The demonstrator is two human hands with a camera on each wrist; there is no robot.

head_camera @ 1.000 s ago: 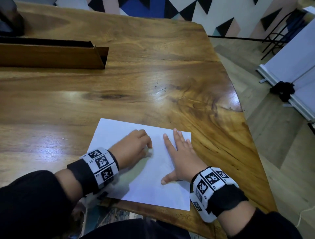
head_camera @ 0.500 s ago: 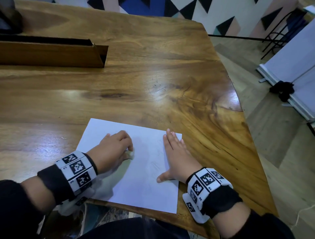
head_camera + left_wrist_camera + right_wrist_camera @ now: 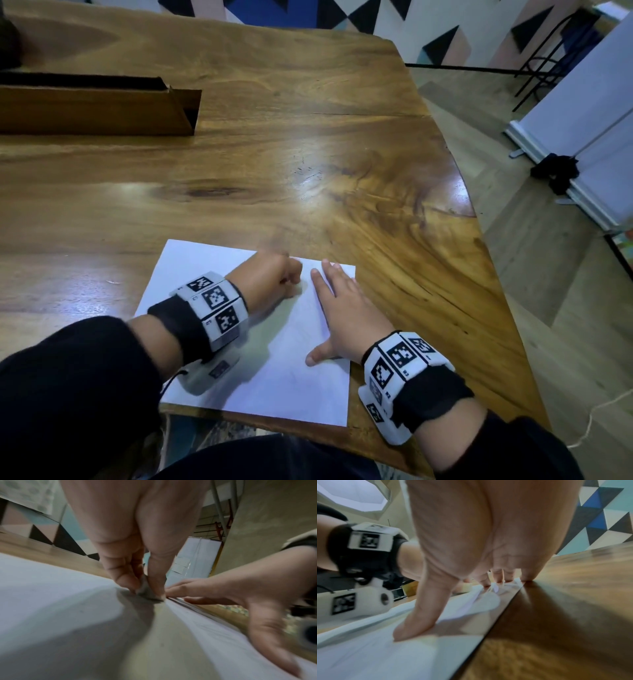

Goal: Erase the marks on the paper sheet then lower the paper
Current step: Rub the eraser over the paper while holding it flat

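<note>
On the near edge of a glossy wooden surface (image 3: 308, 164) lies a white paper sheet (image 3: 274, 383), flat, with its near-right corner reaching the surface's rim.

Left hand (image 3: 267, 279) is over the paper's far part, fingers curled. From the left wrist view, its grip is clamped on a small greyish eraser (image 3: 148, 592), pinched between thumb and fingertip, with the eraser's lower end pressed on the paper.

Right hand (image 3: 342, 311) lies flat on the paper's right part, just beside the left hand. Its fingers (image 3: 325, 274) are straight and spread toward the paper's far edge, and the thumb (image 3: 419, 616) is stretched out to the side, pressing the sheet. This grip is apart, holding nothing. From the right wrist view the paper looks slightly rumpled under the fingertips.

Faint pencil marks (image 3: 301, 373) show on the paper near the thumb; they are too light to read.

Both wrists wear black bands with white blocks printed in black-and-white square codes. Black sleeves cover the forearms.

Far from the paper, toward the surface's back left, sits a long wooden tray (image 3: 92, 109). Beyond the surface stands a wall with coloured triangles (image 3: 442, 41).
</note>
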